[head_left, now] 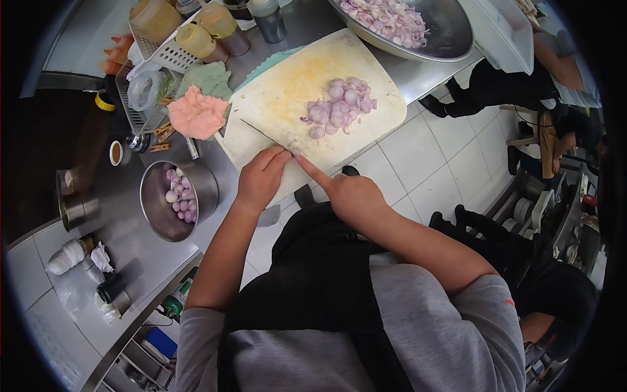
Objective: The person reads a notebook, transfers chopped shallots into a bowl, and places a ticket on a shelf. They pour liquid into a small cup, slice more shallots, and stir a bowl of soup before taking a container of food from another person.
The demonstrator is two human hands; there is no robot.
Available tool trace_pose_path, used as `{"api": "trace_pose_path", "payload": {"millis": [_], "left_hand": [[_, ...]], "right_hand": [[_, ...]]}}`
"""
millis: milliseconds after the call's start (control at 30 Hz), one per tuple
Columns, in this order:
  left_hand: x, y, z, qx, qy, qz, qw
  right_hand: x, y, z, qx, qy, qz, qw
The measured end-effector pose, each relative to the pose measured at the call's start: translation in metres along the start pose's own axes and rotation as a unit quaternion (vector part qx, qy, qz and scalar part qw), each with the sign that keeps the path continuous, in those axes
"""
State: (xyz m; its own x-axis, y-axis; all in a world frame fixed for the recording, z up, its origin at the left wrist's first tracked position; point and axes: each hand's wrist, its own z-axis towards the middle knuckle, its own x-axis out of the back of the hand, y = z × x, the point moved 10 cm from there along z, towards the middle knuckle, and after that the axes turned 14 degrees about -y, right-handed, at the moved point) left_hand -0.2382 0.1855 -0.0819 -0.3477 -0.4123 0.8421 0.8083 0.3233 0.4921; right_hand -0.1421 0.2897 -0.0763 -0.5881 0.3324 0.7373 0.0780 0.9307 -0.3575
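A white cutting board (281,98) lies on the steel counter (130,261) with a heap of sliced purple shallots (339,108) on it. My right hand (349,196) grips a thin knife (264,135), index finger stretched along its spine, the blade pointing across the board's near edge. My left hand (260,179) sits just beside the blade, fingers curled down on a small pale shallot piece (292,147) that is mostly hidden under them.
A steel bowl (160,215) of peeled shallots stands left of my hands. A large steel bowl (450,29) of slices sits beyond the board. Pink cloth (196,114), green cloth (210,78), sauce bottles (196,39) at the back. Another person (516,81) is at the upper right.
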Motion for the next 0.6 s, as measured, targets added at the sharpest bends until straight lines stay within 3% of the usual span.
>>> {"api": "trace_pose_path", "payload": {"millis": [600], "left_hand": [[0.001, -0.003, 0.000, 0.022, 0.000, -0.005, 1.000]], "right_hand": [[0.007, 0.001, -0.030, 0.003, 0.003, -0.008, 1.000]]}}
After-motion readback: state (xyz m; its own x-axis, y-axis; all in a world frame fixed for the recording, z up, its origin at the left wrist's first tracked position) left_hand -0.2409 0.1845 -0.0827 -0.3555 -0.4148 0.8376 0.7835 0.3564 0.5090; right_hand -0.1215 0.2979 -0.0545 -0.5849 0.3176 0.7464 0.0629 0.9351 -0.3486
